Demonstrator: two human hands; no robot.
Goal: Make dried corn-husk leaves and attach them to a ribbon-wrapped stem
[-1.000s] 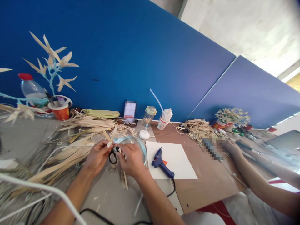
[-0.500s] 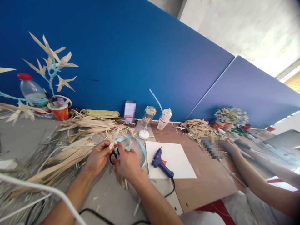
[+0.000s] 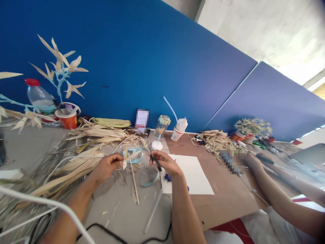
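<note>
my left hand has fingers clamped on a small cream dried-husk flower, seemingly bunched already, no stem visible; my right hand grips slim black metal scissors.

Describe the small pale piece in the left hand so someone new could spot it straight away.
Start at the blue partition and drop down to the grey tabletop in front of it. There, the left hand pinches the small pale piece. Unlike the longer husks lying loose nearby, it is held in fingers, with pointed blades spreading from a small rounded end.
</note>
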